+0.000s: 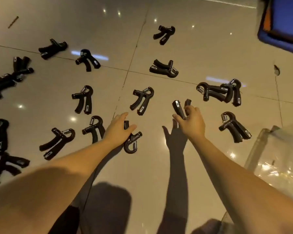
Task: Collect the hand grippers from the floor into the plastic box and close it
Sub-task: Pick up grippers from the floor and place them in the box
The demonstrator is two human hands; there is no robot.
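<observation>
Black hand grippers (142, 100) lie scattered across the glossy tiled floor (150, 168), most of them flat and apart from one another. 2 overlap at the right (227, 92) and a few more are bunched at the far left (15, 73). The left hand (118, 127) reaches low over the floor, its fingers and thumb curled round the handles of the near hand gripper (131, 144). That gripper's looped spring end points back toward the person, and whether it rests on the tile cannot be told. The right hand (191, 122) is held above the floor and casts a shadow (174, 139) on the tile to its left. It pinches the raised hand gripper (178, 108) at its lower end, so the 2 handles stick out past the fingers, away from the person. The clear plastic box (257, 149) stands at the right edge, just right of the right forearm; its inside is too glare-washed to read. 1 more hand gripper (234, 126) lies near the box, beyond it and to its left. A blue object (286, 17) sits at the top right corner, and a thin stick (13, 22) lies at the top left.
</observation>
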